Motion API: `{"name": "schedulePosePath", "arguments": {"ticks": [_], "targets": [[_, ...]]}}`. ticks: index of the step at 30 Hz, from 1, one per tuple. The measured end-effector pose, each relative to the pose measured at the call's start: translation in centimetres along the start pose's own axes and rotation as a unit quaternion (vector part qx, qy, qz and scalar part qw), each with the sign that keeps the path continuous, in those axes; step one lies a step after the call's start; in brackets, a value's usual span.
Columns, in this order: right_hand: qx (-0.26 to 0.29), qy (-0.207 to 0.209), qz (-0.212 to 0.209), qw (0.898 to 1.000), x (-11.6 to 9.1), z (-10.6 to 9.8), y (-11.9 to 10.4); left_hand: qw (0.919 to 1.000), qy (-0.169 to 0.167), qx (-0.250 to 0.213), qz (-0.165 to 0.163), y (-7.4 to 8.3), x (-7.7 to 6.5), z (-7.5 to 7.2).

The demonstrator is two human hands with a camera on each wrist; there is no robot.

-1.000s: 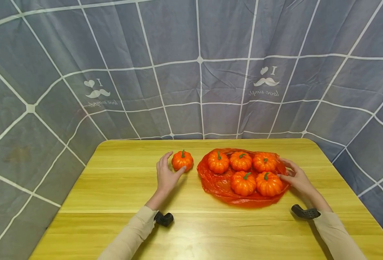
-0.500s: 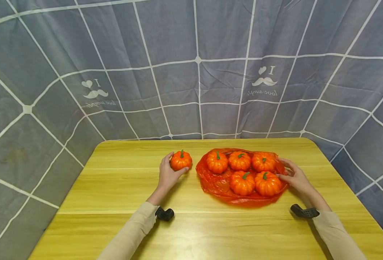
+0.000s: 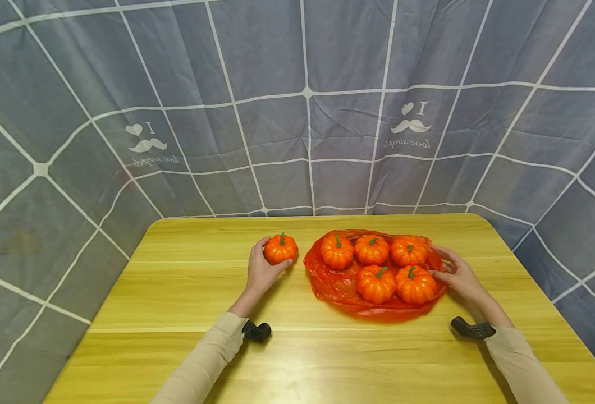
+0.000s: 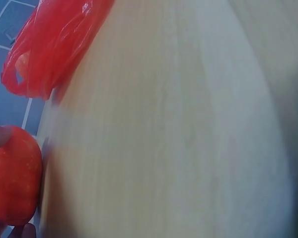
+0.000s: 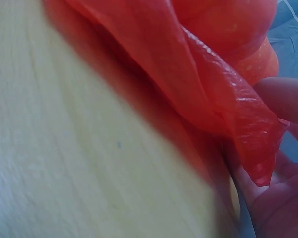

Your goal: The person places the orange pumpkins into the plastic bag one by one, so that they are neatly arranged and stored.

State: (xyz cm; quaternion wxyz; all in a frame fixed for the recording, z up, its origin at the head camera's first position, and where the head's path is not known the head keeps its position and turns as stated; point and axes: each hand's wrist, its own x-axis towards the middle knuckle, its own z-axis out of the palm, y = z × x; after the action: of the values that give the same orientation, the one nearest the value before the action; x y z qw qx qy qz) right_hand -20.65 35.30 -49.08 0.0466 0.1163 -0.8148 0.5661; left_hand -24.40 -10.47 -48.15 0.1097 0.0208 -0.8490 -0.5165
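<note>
A small orange pumpkin with a green stem sits on the table left of a red plastic bag. My left hand grips this pumpkin from its left side. In the left wrist view the thumb is on one side of the pumpkin and fingertips on the other. Several more pumpkins lie in the spread-out bag, stems up. My right hand holds the bag's right edge, thumb beside the front right pumpkin. In the right wrist view a fold of the bag lies between thumb and palm.
All of it stands on a light wooden table. A grey curtain with white grid lines hangs behind the table and along its sides. A black wrist mount sits on the left cuff, another wrist mount on the right.
My left hand has moved slightly in and closed round the single pumpkin, its thumb now farther along the front. The right hand and the bag have stayed put.
</note>
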Motion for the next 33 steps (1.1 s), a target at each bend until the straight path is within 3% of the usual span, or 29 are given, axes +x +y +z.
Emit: {"name": "schedulePosePath", "arguments": {"ticks": [13, 33], "targets": [[-0.012, 0.002, -0.004, 1.0, 0.0, -0.1, 0.1, 1.0, 0.007, -0.006, -0.002, 0.1, -0.4, -0.1], [-0.006, 0.009, -0.011, 1.0, -0.2, 0.1, -0.2, 0.9988, 0.005, -0.049, 0.002, 1.9, -2.1, -0.7]]}}
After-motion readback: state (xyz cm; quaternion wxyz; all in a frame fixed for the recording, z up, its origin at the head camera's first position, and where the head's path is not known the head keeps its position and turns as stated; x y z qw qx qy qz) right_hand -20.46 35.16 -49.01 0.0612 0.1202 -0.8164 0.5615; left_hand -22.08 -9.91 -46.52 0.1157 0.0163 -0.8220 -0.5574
